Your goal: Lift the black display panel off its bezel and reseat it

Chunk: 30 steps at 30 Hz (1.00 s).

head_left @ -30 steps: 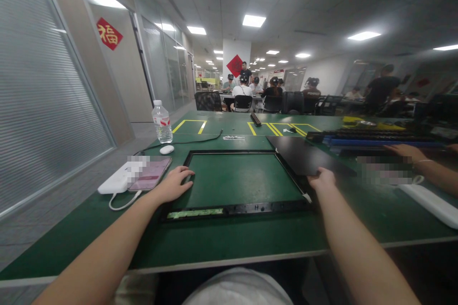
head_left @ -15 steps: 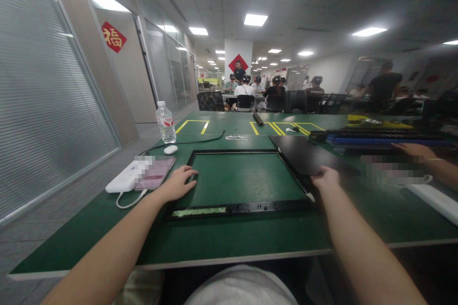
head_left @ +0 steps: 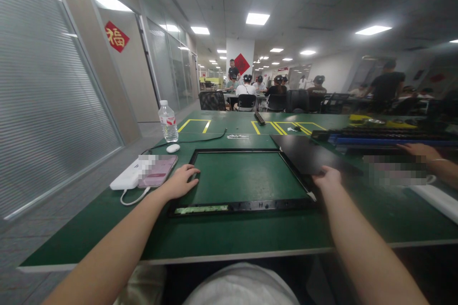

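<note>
A thin black rectangular frame (head_left: 257, 206), like a screen bezel, lies on the green table (head_left: 246, 238). A green strip (head_left: 203, 209) runs along the left part of its near side. My left hand (head_left: 181, 181) curls its fingers and thumb over the frame's left side. Against the frame's right side is a flat, dark, glossy panel (head_left: 311, 152). My right hand (head_left: 327, 178) grips the panel's near edge, with most fingers hidden beneath or behind it. A small whitish tab (head_left: 312, 196) sticks out at the frame's near right corner.
On the left are a water bottle (head_left: 167, 121), a white oval case (head_left: 173, 148), a phone (head_left: 161, 171) and a white power bank (head_left: 125, 174) with its cable. A black cable (head_left: 200, 139) lies behind the frame. Another person's hand (head_left: 417, 151) is at right near black and blue strips (head_left: 379, 140).
The camera view has shifted slightly. Both hands keep their places on the frame and the panel.
</note>
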Tool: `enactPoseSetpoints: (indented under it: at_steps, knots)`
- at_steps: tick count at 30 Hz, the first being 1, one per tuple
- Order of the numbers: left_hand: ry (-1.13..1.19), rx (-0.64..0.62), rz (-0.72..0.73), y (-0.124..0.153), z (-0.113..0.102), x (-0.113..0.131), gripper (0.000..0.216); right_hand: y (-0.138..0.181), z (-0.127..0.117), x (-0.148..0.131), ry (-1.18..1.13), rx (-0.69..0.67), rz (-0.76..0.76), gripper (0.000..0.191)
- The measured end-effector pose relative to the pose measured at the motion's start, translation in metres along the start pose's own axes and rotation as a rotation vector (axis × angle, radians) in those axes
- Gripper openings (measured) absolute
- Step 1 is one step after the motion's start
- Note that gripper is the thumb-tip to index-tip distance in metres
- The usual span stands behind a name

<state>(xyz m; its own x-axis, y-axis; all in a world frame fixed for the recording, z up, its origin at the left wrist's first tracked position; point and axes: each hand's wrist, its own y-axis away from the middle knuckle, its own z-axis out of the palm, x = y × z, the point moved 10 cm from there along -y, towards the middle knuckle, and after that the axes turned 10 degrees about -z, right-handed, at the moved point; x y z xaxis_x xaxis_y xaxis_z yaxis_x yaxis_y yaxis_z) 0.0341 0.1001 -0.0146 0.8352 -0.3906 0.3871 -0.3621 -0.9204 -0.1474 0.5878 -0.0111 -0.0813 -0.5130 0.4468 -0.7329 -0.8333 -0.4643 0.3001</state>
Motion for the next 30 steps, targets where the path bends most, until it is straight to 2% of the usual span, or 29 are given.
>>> enactPoseSetpoints:
  at_steps: [7, 15, 22, 26, 30]
  knots:
    - [0.003, -0.006, -0.006, 0.000, 0.000, 0.001, 0.054, -0.003, 0.001, 0.000, 0.024, -0.028, -0.007, 0.038]
    - [-0.016, -0.014, -0.001, 0.001, 0.000, 0.003, 0.055, 0.005, 0.000, 0.003, 0.061, 0.017, 0.042, 0.027]
    - [0.008, 0.000, 0.007, 0.002, -0.004, 0.005, 0.052, 0.009, 0.003, 0.001, 0.065, 0.019, 0.002, 0.023]
    - [0.028, 0.003, 0.004, 0.002, -0.004, 0.005, 0.052, 0.009, 0.009, -0.005, -0.013, -0.015, -0.064, 0.021]
    - [0.039, -0.002, -0.004, 0.002, -0.004, 0.002, 0.052, 0.009, 0.009, -0.020, -0.044, 0.013, -0.219, 0.022]
